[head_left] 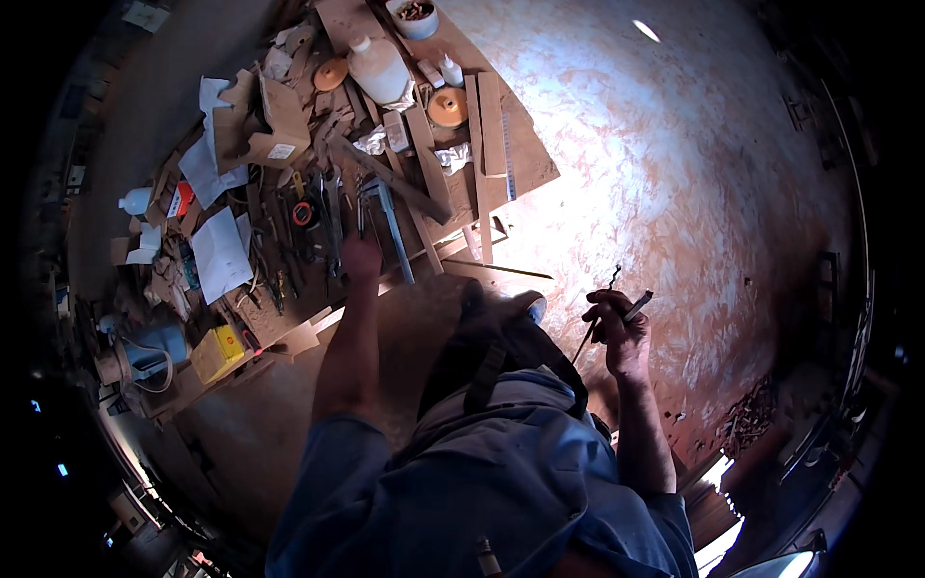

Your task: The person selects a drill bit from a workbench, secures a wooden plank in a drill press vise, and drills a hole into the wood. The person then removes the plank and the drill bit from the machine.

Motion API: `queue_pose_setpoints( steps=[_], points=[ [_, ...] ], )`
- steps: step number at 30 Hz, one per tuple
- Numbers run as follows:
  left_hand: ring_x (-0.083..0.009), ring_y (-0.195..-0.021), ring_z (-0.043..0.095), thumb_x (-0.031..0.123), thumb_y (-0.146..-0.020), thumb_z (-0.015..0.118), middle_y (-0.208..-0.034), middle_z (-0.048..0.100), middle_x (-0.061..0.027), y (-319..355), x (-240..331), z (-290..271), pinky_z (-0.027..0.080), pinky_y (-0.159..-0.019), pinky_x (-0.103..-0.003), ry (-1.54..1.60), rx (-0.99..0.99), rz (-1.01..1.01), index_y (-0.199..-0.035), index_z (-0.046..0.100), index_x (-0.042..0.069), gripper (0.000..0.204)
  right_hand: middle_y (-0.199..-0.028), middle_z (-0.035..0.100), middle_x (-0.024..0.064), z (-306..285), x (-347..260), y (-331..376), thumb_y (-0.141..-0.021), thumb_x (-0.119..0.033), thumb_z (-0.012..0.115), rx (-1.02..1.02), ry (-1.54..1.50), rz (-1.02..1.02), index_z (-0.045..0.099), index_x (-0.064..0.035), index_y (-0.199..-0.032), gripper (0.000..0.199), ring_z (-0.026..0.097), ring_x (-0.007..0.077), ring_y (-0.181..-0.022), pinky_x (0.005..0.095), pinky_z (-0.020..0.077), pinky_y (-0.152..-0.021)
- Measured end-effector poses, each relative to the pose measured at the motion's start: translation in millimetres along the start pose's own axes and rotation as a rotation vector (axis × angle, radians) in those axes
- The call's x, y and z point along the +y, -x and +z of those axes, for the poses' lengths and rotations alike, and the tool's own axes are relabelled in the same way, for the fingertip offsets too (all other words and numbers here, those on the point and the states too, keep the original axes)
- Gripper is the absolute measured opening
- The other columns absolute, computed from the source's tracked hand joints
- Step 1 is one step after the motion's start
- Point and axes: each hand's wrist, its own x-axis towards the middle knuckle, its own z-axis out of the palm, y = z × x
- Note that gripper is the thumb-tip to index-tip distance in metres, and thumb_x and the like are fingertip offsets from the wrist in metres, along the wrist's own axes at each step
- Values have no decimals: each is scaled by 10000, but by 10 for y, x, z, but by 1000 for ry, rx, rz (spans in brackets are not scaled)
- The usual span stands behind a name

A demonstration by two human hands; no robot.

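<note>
Meanwhile, the right hand was clamped on a thin dark metal rod above the chipboard floor, while the left hand, its grip unreadable, reached among grey metal wrenches on the cluttered wooden tabletop.

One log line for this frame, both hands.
left hand: reaching among tools on board | right hand: gripping thin rod and small tool | standing
</note>
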Motion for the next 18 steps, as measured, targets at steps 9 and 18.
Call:
queue_pose_setpoints(
  steps=[9, 18],
  points=[
    [-259, -640, 630, 307, -931, 569, -729, 610, -92, 181, 322, -85, 514, -595, -417, 911, -313, -564, -945, 608, 52, 258, -773, 691, 84, 61, 129, 100, -963, -170, 535, 82, -121, 15, 661, 25, -1056, 251, 552, 76, -549, 213, 442, -518],
    [-215, -673, 594, 173, -927, 590, -836, 599, -63, 235, 627, -282, 533, -621, -368, 1643, -653, -708, -1026, 556, 101, 126, -1172, 621, 201, -45, -82, 0, -1015, -229, 460, 150, -513, -44, 555, 57, -1210, 359, 695, 301, -900, 295, 562, -595]
  ],
)
